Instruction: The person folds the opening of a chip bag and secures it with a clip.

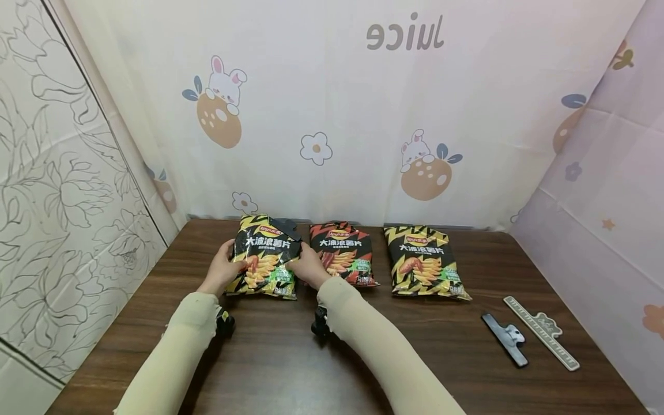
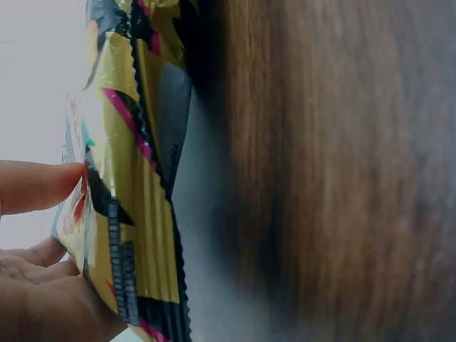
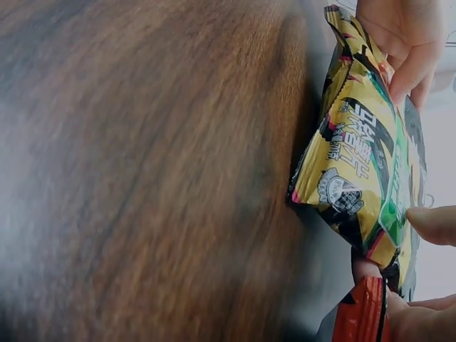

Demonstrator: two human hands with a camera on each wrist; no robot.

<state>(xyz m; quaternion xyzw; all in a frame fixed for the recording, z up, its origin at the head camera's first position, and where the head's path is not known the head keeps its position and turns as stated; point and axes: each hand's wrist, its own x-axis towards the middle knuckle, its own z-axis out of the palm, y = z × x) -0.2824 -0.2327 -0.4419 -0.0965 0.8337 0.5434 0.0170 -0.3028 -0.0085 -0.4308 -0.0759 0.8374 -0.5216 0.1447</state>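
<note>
At the left of the table stands a yellow-and-black bag of potato chips (image 1: 267, 253), with a dark flap at its upper right corner. My left hand (image 1: 224, 270) grips its left side, the thumb (image 2: 39, 187) on the front and the fingers around the edge. On the opposite side, my right hand (image 1: 309, 266) holds the bag with the thumb (image 3: 433, 224) on the front; its other fingers are partly hidden. Close beside that hand lies a red-and-black chip bag (image 1: 344, 253), whose red edge also shows in the right wrist view.
Another yellow-and-black chip bag (image 1: 422, 262) lies right of the red one. Toward the table's right edge are a small dark grey clip (image 1: 503, 339) and a longer pale clip (image 1: 542, 333). A patterned curtain (image 1: 353, 115) hangs behind the wooden table (image 1: 270, 363).
</note>
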